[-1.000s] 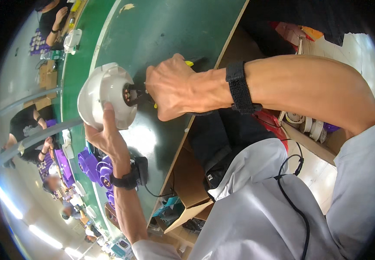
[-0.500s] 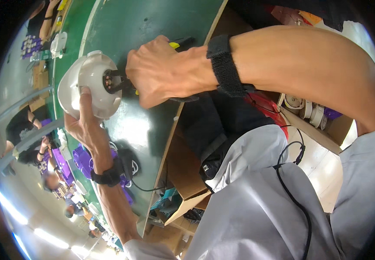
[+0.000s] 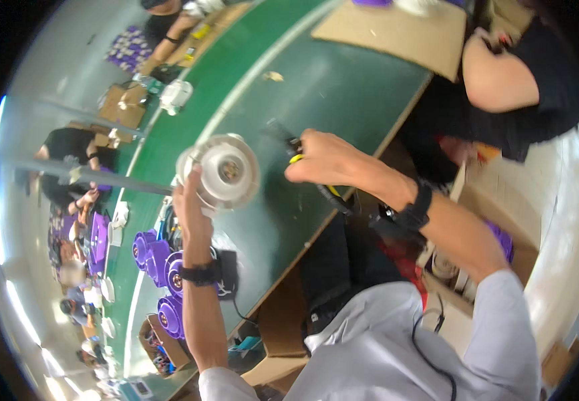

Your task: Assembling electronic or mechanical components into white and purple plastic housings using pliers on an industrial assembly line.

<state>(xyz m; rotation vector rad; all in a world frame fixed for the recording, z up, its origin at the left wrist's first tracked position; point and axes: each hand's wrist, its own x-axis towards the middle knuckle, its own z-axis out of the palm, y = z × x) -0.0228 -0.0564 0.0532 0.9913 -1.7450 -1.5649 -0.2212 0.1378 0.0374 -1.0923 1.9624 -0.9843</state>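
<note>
Head view: the green workbench (image 3: 343, 100) runs slantwise away from the person, its near edge passing just under the right hand (image 3: 326, 160) and on down past the left forearm; a pale strip divides the bench lengthwise beyond the left hand (image 3: 192, 200); the green surface between the two hands is bare, and so is the stretch beyond the right hand, up to a flat sheet of cardboard (image 3: 396, 33) lying at the far end; to the right of that sheet another person in black (image 3: 523, 87) leans close to the bench edge.

The left hand is raised off the bench and closed on the lower rim of a round white housing (image 3: 219, 170), fingers spread up behind it, its open face turned toward the camera; the housing sits directly above this hand and just to the left of the right hand, a narrow gap between them.

The right hand is wrapped shut around a dark power screwdriver with yellow trim (image 3: 303, 150), whose tip points toward the housing without touching it; its body trails back under the wrist.

Below the left wrist, near the bench's near edge, purple round parts (image 3: 159, 267) lie clustered; cardboard boxes (image 3: 282, 321) stand under the bench.
</note>
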